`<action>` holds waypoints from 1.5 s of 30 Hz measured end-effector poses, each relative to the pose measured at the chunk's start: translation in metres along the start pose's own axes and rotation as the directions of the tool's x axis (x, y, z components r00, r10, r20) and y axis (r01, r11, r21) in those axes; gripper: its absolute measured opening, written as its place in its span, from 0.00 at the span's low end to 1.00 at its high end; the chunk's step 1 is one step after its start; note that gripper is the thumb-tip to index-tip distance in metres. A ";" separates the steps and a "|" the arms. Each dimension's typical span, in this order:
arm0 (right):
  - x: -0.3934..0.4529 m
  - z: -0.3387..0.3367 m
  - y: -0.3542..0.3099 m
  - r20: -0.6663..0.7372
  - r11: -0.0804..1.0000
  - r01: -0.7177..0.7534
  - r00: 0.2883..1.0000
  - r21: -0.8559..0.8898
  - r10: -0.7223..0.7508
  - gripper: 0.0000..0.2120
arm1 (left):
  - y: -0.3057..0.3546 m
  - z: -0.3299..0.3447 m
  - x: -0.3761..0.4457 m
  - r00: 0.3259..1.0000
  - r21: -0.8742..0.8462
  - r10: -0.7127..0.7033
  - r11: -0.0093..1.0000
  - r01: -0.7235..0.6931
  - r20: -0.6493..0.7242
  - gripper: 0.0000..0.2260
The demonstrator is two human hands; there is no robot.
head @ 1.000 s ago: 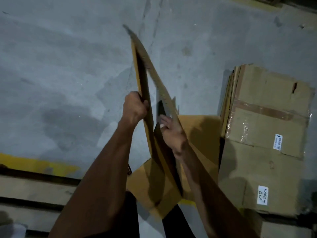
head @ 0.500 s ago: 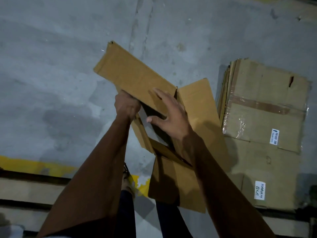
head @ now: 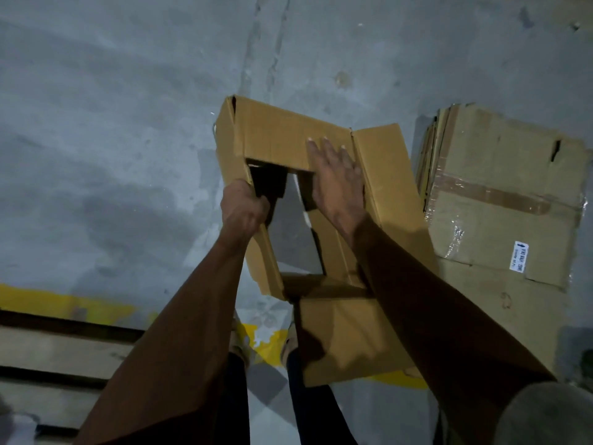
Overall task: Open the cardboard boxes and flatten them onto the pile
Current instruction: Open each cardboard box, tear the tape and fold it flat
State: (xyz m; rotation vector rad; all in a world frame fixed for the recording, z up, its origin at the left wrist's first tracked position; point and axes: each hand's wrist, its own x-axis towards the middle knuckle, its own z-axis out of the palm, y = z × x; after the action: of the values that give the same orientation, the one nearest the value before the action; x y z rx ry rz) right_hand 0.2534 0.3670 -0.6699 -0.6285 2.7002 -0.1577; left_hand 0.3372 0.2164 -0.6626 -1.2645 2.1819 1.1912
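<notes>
I hold a brown cardboard box [head: 279, 136] in the air in front of me, opened at both ends so the grey floor shows through its middle. My left hand [head: 244, 209] grips the box's left wall with curled fingers. Flat against the far flap lies my right hand [head: 335, 178], its fingers straight and spread. Flaps stick out on the far, right and near sides. A pile of flattened boxes [head: 500, 200] with tape and white labels lies on the floor to the right.
Bare grey concrete floor [head: 112, 123] stretches to the left and ahead. A yellow painted line [head: 57, 301] crosses the floor near me. Wooden pallet slats [head: 57, 351] lie at the lower left. My legs and feet show under the box.
The box has swung from edge-on and upright to open and nearly level. My right hand moved from its inner edge to lie flat on the far flap. The left hand kept its grip.
</notes>
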 end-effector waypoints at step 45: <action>-0.010 -0.065 -0.108 0.452 0.397 -0.362 0.877 0.844 -0.163 0.20 | 0.037 -0.110 0.010 0.992 -0.578 -0.106 0.806 0.126 0.069 0.26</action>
State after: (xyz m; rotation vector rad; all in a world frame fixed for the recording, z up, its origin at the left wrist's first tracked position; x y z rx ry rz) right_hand 0.2815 0.2765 -0.5859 -0.0805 1.7054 -1.2133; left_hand 0.3128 0.1315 -0.5866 -1.5587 1.7264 1.9011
